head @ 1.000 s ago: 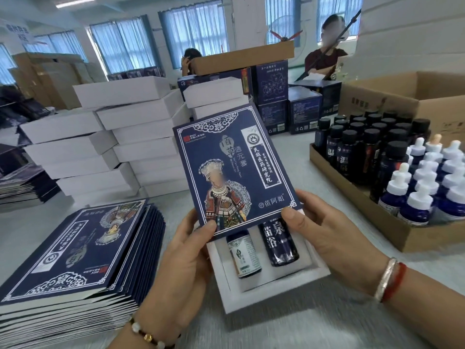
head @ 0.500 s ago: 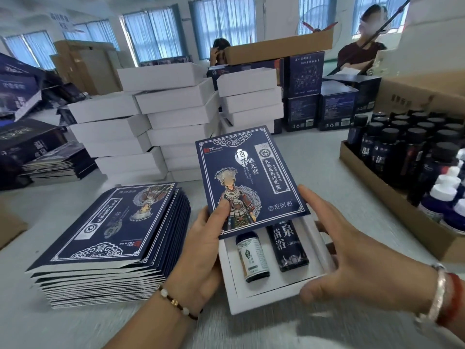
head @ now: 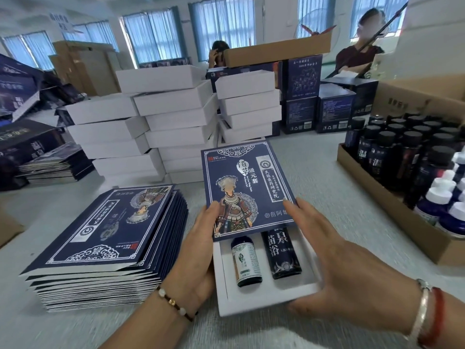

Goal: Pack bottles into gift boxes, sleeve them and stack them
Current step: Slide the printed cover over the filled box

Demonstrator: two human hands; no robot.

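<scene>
Near the tabletop's front edge, the left hand [head: 198,250] pinches the thin, bendable sleeve [head: 247,192] while the flat right hand [head: 334,258] steadies the stiff white box [head: 266,295], best gripped along its sides.

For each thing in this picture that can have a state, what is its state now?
Gift box: open tray, partly sleeved.
Sleeve: covers the far part of the box.
Small bottle: lying in the tray, capped end hidden.
Dark bottle: lying beside it.
Left hand: holds the sleeve's edge.
Right hand: fingers straight, against the box's side.
Sleeve stack: flat, unused.
</scene>
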